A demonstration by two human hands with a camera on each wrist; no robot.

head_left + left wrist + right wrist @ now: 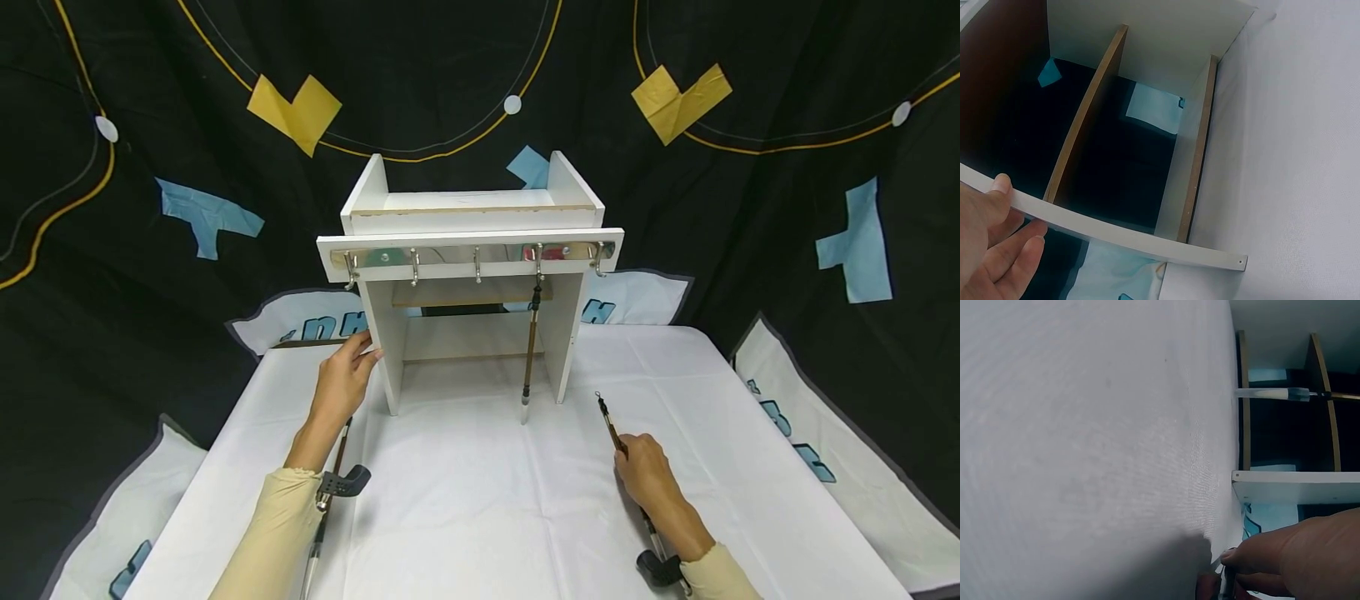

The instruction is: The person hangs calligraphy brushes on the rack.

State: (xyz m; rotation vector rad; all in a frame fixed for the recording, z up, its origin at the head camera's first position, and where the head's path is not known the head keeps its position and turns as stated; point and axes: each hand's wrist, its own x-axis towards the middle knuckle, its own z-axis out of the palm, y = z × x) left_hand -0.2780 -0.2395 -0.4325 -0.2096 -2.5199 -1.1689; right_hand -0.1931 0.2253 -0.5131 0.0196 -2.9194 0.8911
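Observation:
A white shelf unit (475, 221) stands on the table, with a row of metal hooks (477, 265) along its front rail. My left hand (345, 379) pinches the edge of its left side panel (1129, 240), thumb on one face and fingers on the other. From the fourth hook hangs a brown-handled calligraphy brush (531, 342), its pale tip inside a clear cap (1272, 394). Right of the shelf, my right hand (648, 475) grips a similar brush (609, 423), loop end pointing toward the shelf. Another brush (318, 542) lies beneath my left forearm.
White cloth covers the table (450, 508). Behind it hangs a black curtain (450, 67) with yellow tape (296, 112), blue tape (862, 242) and looping cords. White printed banners (825, 450) border the table's sides and back.

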